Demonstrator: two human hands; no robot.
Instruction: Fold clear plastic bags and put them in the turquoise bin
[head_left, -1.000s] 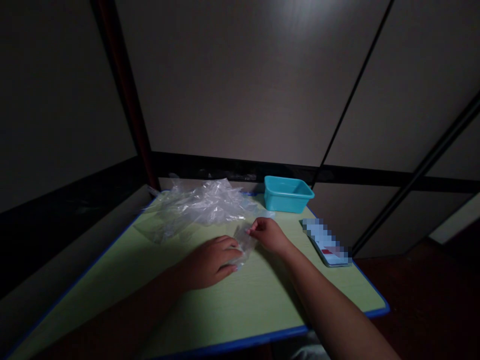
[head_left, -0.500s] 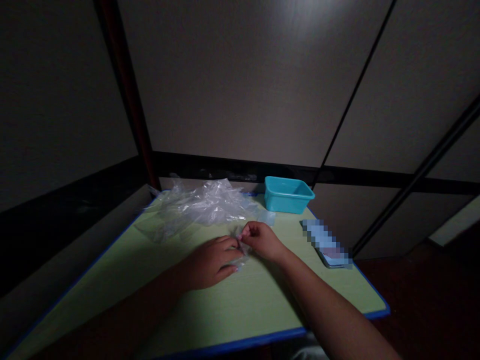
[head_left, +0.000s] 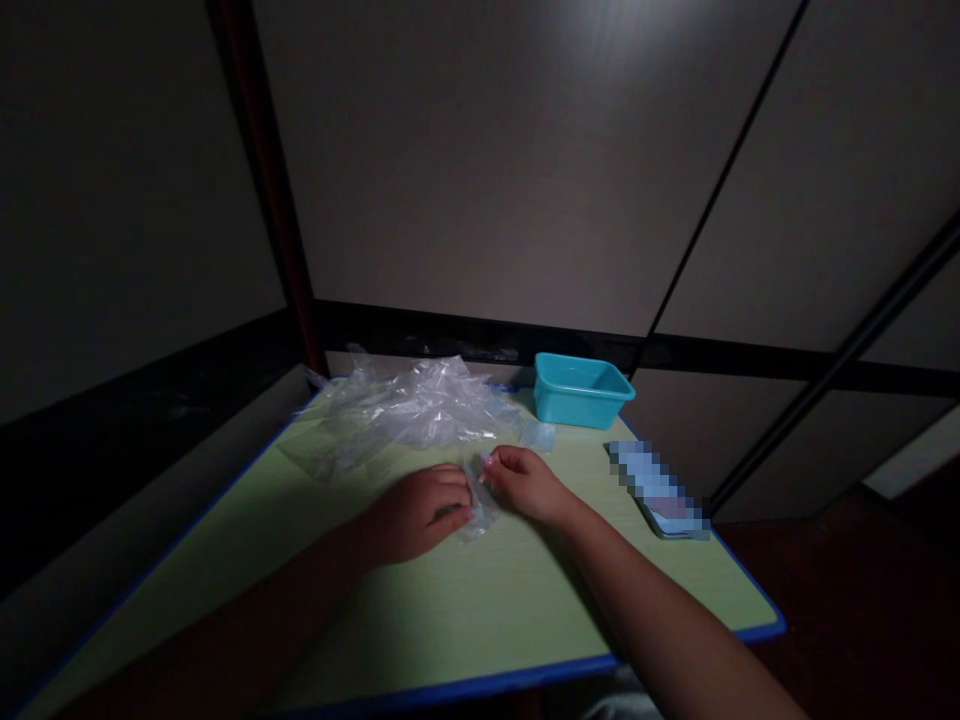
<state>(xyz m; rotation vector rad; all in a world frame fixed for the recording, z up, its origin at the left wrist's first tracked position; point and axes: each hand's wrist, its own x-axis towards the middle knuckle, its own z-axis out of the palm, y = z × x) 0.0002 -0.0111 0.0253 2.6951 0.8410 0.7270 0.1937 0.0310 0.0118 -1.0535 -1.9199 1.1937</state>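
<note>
The left hand [head_left: 412, 510] has changed most: its fingers, spread over the film [head_left: 482, 515] half a second ago, are now curled in, with the thumb tucked up near them. The right hand [head_left: 529, 485] has moved left and nearer over the last second and now pinches the film's upper part between thumb and fingertips. Whether the left fingers grip the film's left edge or only rest against it, I cannot tell.

The film lies between the two hands, above the middle of the bench [head_left: 450, 610], its near end showing below the fingertips. With the hands this close together, it looks narrow and gathered rather than drawn out flat, so the handling seems to be fine fingertip work at one spot, likely made fiddly by thin, clear material.

The pile [head_left: 427, 405] of clear film at the far left looks unchanged, and the blue tub [head_left: 574, 408] stands at the far right as before. A pale square [head_left: 538, 436], partly hidden earlier, shows plainly just beyond the right hand. The slab [head_left: 652, 485] on the right, its top pixelated, lies apart from both hands.
</note>
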